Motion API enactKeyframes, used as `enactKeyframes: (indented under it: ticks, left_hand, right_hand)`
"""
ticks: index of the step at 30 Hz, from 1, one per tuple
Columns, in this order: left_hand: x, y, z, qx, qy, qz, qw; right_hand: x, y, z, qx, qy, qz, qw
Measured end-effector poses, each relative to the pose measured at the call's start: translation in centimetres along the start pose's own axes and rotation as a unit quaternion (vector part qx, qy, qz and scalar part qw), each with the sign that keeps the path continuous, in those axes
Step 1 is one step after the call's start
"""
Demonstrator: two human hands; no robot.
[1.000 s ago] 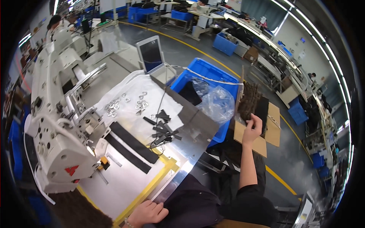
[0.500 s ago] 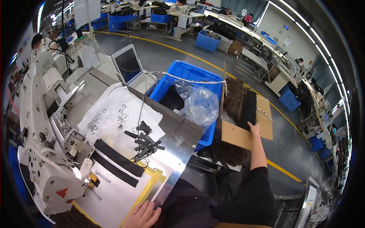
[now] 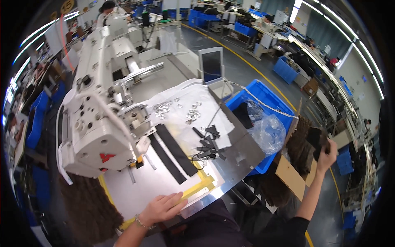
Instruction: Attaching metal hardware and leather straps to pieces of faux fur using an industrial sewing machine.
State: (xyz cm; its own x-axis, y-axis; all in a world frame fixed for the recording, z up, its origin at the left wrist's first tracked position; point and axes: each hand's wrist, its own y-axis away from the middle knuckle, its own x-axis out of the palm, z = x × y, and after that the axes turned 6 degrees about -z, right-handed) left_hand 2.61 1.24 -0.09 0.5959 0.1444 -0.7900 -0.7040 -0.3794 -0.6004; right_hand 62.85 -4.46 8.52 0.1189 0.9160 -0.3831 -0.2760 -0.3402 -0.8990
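Observation:
My right hand (image 3: 328, 154) is raised at the right beside the blue bin, its fingers closed on a dark piece of fabric (image 3: 315, 137). Below and left of it are a brown furry material (image 3: 299, 142) and a piece of cardboard (image 3: 290, 177). Flat on the yellow-taped front edge of the white work surface (image 3: 131, 189) rests my left hand (image 3: 166, 208), fingers stretched out, holding nothing. Two long black fabric strips (image 3: 176, 149) lie side by side beyond it, near the head of a white sewing machine (image 3: 98, 131).
On a white cloth (image 3: 222, 123) are several metal rings (image 3: 193, 116) and a heap of short black strips (image 3: 209, 146). Right of the table stands a blue bin (image 3: 257, 88) holding a clear plastic bag (image 3: 269, 131). More brown furry material (image 3: 88, 210) hangs at the left front.
My view has swung left. My right hand has lifted from the cardboard and furry pile with the dark fabric in it. My left hand lies farther onto the table edge.

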Motion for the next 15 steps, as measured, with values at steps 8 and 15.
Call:
enactKeyframes:
  ticks: [8, 15]
  left_hand:
    - [-0.8, -1.4, -0.1, -0.203, 0.048, -0.160, 0.965]
    - [-3.5, -3.2, -1.5, -0.286, 0.065, -0.136, 0.946]
  right_hand:
    - [-5.5, -3.5, 17.2, -0.153, -0.154, 0.023, 0.976]
    - [-5.1, -3.8, 31.6, -0.162, -0.479, 0.223, 0.833]
